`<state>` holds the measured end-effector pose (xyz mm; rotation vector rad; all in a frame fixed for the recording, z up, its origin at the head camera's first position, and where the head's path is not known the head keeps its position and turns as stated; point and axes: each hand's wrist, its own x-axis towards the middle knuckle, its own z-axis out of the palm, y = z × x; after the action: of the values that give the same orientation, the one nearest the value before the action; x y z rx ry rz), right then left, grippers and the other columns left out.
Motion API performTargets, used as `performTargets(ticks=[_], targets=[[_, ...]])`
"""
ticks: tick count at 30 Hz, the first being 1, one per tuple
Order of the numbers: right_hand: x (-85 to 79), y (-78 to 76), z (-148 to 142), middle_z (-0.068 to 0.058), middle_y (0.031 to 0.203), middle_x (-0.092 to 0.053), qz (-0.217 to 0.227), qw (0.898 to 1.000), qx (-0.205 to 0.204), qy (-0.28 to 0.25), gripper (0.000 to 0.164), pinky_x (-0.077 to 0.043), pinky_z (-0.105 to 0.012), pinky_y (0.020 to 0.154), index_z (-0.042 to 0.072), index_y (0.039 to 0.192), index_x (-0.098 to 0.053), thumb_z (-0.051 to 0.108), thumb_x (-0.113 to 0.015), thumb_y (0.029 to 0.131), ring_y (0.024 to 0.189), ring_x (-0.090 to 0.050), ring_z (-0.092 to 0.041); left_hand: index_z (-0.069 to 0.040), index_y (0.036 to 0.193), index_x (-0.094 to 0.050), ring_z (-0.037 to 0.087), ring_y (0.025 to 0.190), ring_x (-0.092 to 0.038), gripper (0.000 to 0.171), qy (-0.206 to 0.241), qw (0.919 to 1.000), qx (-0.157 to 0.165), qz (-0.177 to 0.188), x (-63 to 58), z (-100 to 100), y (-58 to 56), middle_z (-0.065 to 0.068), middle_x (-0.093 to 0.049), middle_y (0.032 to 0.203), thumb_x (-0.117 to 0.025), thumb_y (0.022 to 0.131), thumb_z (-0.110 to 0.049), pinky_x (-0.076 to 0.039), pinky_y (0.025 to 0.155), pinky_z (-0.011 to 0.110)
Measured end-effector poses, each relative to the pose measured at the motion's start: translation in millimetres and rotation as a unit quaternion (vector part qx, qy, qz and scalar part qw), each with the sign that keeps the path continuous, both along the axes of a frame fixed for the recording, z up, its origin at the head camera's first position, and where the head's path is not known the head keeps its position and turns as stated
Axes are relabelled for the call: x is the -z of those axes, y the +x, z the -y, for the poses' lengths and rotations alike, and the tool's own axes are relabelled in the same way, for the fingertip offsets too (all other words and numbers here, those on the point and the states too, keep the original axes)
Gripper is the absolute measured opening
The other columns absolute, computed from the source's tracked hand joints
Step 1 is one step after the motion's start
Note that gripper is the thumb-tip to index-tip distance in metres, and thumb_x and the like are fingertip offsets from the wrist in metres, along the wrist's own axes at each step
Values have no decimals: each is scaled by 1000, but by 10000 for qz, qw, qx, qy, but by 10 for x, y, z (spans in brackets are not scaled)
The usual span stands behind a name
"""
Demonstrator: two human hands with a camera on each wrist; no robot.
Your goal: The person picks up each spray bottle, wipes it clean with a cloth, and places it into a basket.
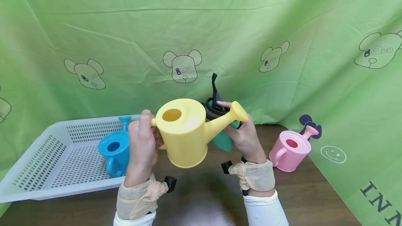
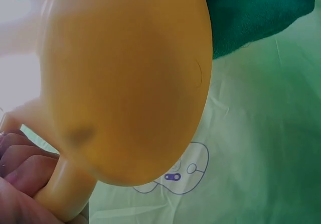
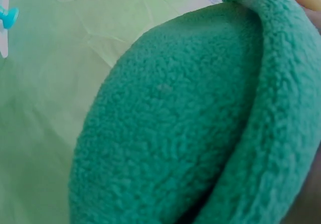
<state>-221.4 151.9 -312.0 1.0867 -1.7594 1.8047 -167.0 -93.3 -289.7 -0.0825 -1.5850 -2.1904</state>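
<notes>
My left hand (image 1: 142, 145) grips a yellow watering can (image 1: 185, 140) by its handle, holding it up over the table with the spout toward the right. The left wrist view looks at the can's round underside (image 2: 130, 83), with curled fingers (image 2: 30, 158) at the handle. In my right hand (image 1: 246, 140) is a green fleecy cloth item (image 1: 222, 141) with black edging and a black strap, partly rolled or folded. Its fuzzy surface (image 3: 165, 113) fills much of the right wrist view. The can's spout overlaps the right hand in the head view.
At the left, a white perforated basket (image 1: 78, 191) contains a blue watering can (image 1: 114, 145). A pink watering can (image 1: 289, 151) stands at the right on the brown table (image 1: 307, 198). Behind hangs a green printed curtain (image 1: 220, 27).
</notes>
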Motion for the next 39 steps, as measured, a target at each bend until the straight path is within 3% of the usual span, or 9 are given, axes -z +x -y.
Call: performTargets(ticks=[4, 7, 12, 17, 21, 24, 28, 34, 39], targets=[[-15, 8, -6, 8, 127, -74, -17, 10000, 4, -87, 46, -52, -27, 108, 12, 139, -65, 20, -77, 95, 122, -69, -10, -11, 49, -34, 12, 37, -22, 59, 128, 9998, -133, -47, -4, 8, -9, -5, -32, 43, -40, 106, -27, -18, 38, 24], [-19, 26, -5, 7, 123, -73, 198, 9995, 100, -240, 41, -55, -26, 103, 16, 134, -67, 3, -74, 96, 116, -69, -9, -12, 50, -34, 12, 37, -22, 59, 256, 9992, -268, -123, -4, 13, -7, -5, -32, 42, -40, 107, -28, -17, 38, 25], [-40, 57, 11, 3, 121, -72, 542, 9934, 536, -853, 54, -55, -25, 98, 19, 127, -69, -18, -66, 88, 112, -67, -12, -13, 52, -33, 10, 36, -21, 57, 453, 9962, -607, -431, -4, 25, -18, -6, -31, 42, -40, 107, -26, -13, 37, 27], [-71, 34, 49, -3, 128, -72, 302, 9853, 797, -1483, 52, -54, -28, 103, 9, 135, -67, -16, -68, 89, 119, -67, -17, -10, 51, -35, 12, 36, -20, 57, 490, 9915, -951, -747, -2, 35, -24, -5, -30, 43, -41, 106, -24, -11, 37, 31], [-78, 11, 67, -6, 129, -72, 49, 9740, 925, -2067, 45, -53, -30, 106, 6, 133, -68, -7, -75, 90, 122, -67, -21, -6, 51, -36, 13, 36, -25, 57, 252, 9843, -1490, -915, 3, 33, -3, -4, -34, 43, -43, 106, -23, -17, 37, 28], [-76, 12, 66, -5, 129, -72, -305, 9676, 1446, -2049, 44, -53, -30, 107, 0, 132, -67, 0, -80, 90, 123, -68, -21, -2, 51, -36, 12, 37, -31, 60, -273, 9748, -1975, -1001, 25, 19, 8, -6, -37, 43, -44, 106, -24, -22, 39, 24], [-78, 5, 84, -4, 128, -73, -860, 9584, 2198, -1603, 48, -54, -32, 106, -9, 131, -64, 1, -82, 88, 119, -71, -20, -1, 49, -35, 9, 41, -33, 62, -967, 9564, -2466, -1233, 60, -16, -3, -10, -38, 46, -45, 106, -23, -22, 41, 23], [-78, -10, 127, -3, 126, -73, -1114, 9549, 2397, -1352, 49, -57, -32, 102, -10, 130, -64, -15, -79, 83, 116, -72, -19, -8, 45, -36, 3, 45, -27, 56, -1519, 9264, -2951, -1780, 107, -28, -39, 0, -37, 46, -47, 100, -14, -14, 44, 21], [-88, -42, 116, -6, 125, -73, -1197, 9497, 2656, -1144, 48, -55, -32, 103, -8, 128, -66, -15, -79, 82, 116, -69, -19, -4, 44, -34, 0, 46, -22, 55, -1899, 9001, -3142, -2344, 112, 23, -59, 8, -34, 42, -49, 96, -9, -11, 45, 19]])
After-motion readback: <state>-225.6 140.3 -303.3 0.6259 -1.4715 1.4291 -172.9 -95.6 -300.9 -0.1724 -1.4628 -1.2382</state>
